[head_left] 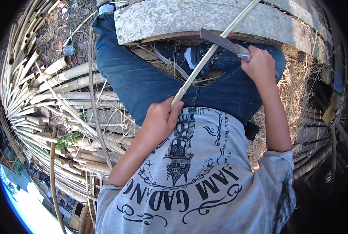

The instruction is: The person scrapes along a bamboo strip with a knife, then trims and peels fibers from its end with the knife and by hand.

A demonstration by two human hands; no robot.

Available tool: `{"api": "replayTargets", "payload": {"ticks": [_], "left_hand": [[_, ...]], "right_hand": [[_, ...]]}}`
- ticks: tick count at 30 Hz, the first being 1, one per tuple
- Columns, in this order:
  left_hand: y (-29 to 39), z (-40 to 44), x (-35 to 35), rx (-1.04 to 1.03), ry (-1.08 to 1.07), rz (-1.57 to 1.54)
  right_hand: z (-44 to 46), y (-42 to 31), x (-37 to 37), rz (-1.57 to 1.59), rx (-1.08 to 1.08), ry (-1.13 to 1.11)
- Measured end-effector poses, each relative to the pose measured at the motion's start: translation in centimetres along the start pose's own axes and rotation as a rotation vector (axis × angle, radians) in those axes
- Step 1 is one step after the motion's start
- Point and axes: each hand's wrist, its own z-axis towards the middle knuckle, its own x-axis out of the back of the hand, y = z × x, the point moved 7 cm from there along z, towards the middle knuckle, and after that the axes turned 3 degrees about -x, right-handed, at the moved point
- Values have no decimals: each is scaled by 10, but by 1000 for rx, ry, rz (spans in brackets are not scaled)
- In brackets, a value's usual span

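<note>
My left hand (163, 118) is closed around the near end of a long pale bamboo strip (202, 64), close to my belly. The strip slants up and away to the right, crossing the edge of a worn wooden board (162, 20). In my right hand (259, 65) is the handle of a knife (220, 41) with a dark, broad, square-ended blade. The blade points left and lies across the strip at its middle; whether it cuts into the strip I cannot tell. Both hands are above my lap.
Many cut bamboo poles (70, 87) are piled at the left, their open ends showing. Thin shavings (294, 84) heap up at the right beside my leg. A thin upright stick (91, 78) stands at the left. A blue plastic cup-like item (68, 50) lies on the littered ground.
</note>
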Motion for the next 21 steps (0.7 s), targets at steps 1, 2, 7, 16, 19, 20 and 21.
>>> {"api": "replayTargets", "payload": {"ticks": [1,2,7,16,19,20,21], "left_hand": [[0,1,0,-9,8,-9],[2,3,1,-12,9,-10],[-5,1,1,17,16,15],[-8,0,-1,76,-65,36],[-9,1,-3,39,-10,-16],[-8,3,0,45,-1,0],[-10,2,1,48,0,-1]], "right_hand": [[3,0,-1,-10,2,3],[6,1,1,-12,1,7],[2,-5,5,-19,12,-3],[-12,-31,-1,-4,130,-47],[-1,-21,2,-29,122,27],[-7,-26,2,-11,105,3],[-14,-32,5,5,79,-18]]}}
